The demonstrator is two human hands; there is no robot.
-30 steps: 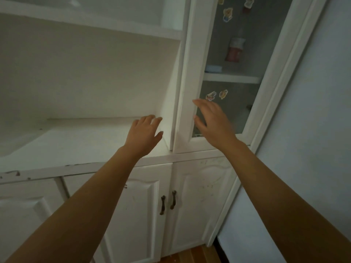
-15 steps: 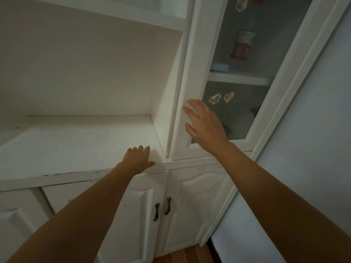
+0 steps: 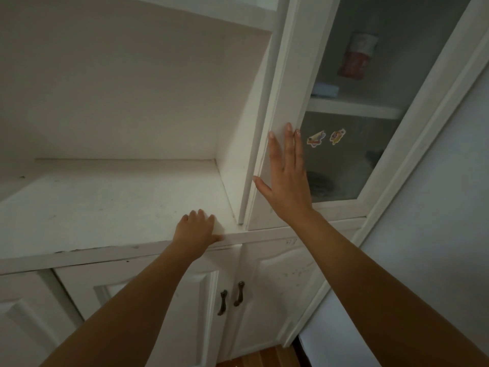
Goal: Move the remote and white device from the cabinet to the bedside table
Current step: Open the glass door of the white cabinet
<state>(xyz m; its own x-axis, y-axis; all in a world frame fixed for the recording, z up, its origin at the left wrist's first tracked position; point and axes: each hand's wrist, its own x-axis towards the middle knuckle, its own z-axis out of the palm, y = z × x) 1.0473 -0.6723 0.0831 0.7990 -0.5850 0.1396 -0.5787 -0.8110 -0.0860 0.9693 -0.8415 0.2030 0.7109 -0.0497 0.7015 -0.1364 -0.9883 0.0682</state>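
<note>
I face a white cabinet (image 3: 132,213) with an open shelf on the left and a frosted glass door (image 3: 352,144) on the right. My right hand (image 3: 287,178) lies flat and open against the glass door's left frame, thumb at the door's edge. My left hand (image 3: 197,230) rests on the front edge of the open shelf, fingers curled over it, holding nothing. Behind the glass I make out a red and white container (image 3: 357,55), a pale flat object (image 3: 325,90) on the inner shelf and dark shapes (image 3: 321,185) lower down. No remote is clearly visible.
Two cartoon stickers (image 3: 326,137) are on the glass. Below the shelf are closed lower doors with two dark handles (image 3: 231,298). A pale wall (image 3: 436,207) runs close along the right. A strip of wooden floor (image 3: 259,358) shows at the bottom.
My left hand dropped from above the shelf onto its front edge. My right hand moved left and flattened against the glass door's frame. The view came closer to the cabinet.
</note>
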